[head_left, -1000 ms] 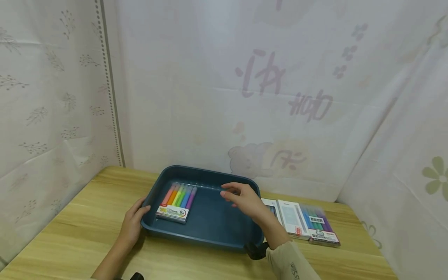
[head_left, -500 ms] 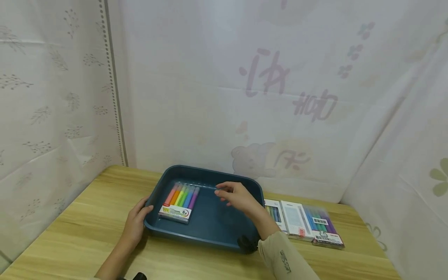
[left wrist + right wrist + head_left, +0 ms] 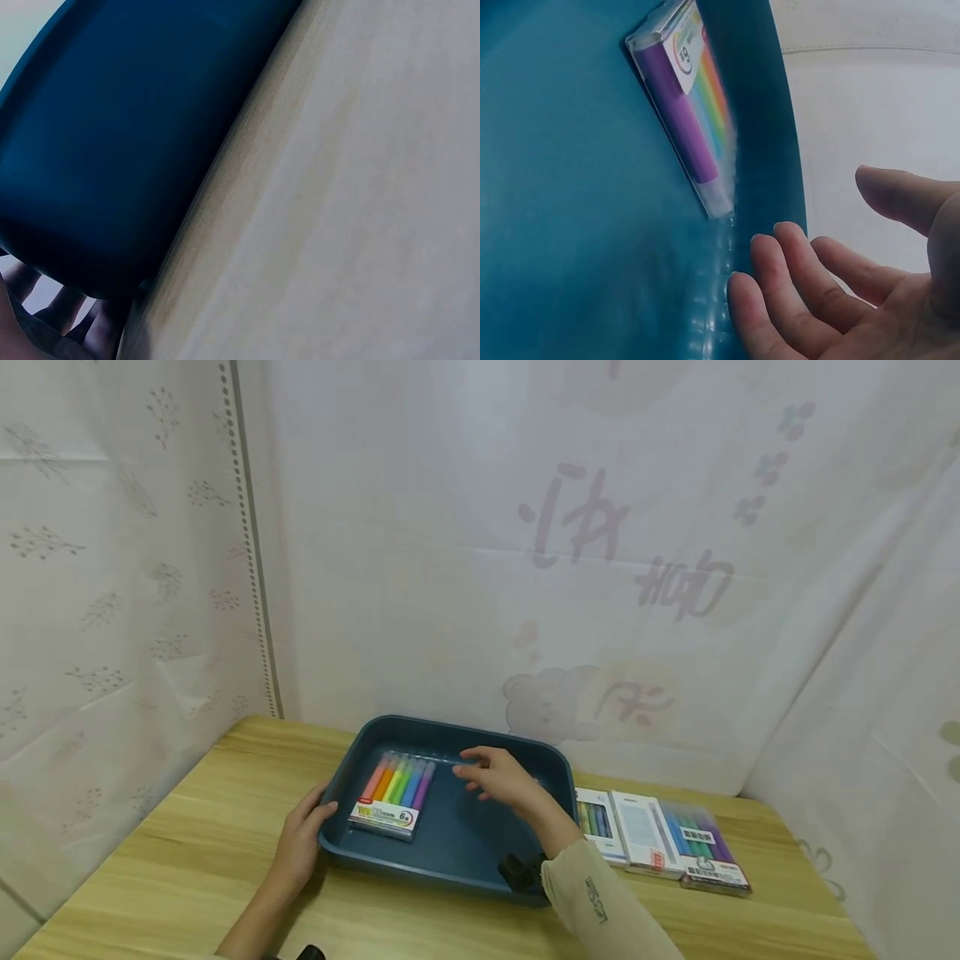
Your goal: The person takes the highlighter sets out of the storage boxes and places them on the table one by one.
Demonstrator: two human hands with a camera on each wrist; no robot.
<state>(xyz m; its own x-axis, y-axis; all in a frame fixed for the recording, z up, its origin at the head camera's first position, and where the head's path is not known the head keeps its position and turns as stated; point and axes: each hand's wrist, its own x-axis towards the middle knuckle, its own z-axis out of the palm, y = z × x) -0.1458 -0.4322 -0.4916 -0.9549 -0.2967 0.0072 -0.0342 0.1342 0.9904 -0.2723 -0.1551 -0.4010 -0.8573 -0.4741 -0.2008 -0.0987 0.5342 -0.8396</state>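
A dark blue tray (image 3: 457, 839) with raised walls stands on the wooden table. At its left end lies a clear pack of highlighters (image 3: 397, 783) in rainbow colours, its white label toward the near side. My left hand (image 3: 298, 839) holds the tray's left end, thumb at the rim and fingers along the outer wall; in the left wrist view several fingers (image 3: 64, 315) show partly behind the blue wall. Over the tray's right half hovers my right hand (image 3: 502, 779), holding nothing. Its fingers are loosely bent and the thumb stands apart, short of the highlighter pack (image 3: 679, 112) in the right wrist view.
Right of the tray a row lies on the table (image 3: 225, 827): a white box with dark coloured sticks showing (image 3: 600, 822), a white box (image 3: 647, 831), and a clear pack of blue, green and purple pens (image 3: 705, 847). Patterned curtains (image 3: 420, 543) hang behind and at the sides.
My right hand has moved left over the tray, a little closer to the highlighters. The left hand stays at the tray's end. The whole head view has shifted slightly.
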